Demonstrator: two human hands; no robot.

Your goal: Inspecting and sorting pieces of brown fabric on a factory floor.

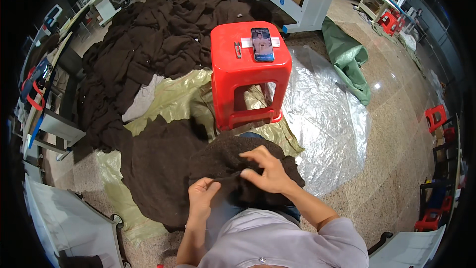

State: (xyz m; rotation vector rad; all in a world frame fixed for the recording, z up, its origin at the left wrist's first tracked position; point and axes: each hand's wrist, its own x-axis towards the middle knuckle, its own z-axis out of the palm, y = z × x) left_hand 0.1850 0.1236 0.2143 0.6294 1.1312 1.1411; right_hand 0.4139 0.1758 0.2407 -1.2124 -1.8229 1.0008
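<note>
A dark brown piece of knitted-looking cloth [166, 168] lies across my lap and spills to the left. My left hand [202, 198] pinches an edge of it between thumb and fingers. Just to the right, my right hand [267, 171] is over the same cloth with its thumb and fingers apart, and nothing shows between them. Beyond my knees is a red plastic stool [225, 77]. On its top lie a pair of small thread snips [238, 49] and a phone [263, 44] with a lit screen.
A large heap of dark brown garments [153, 30] covers the floor at far left, partly on yellowish plastic sheeting [181, 94]. Clear plastic film [327, 119] spreads right of the stool, beside a green sack [347, 59]. A white-and-blue worktable [297, 5] stands behind; red stools [436, 117] are at right.
</note>
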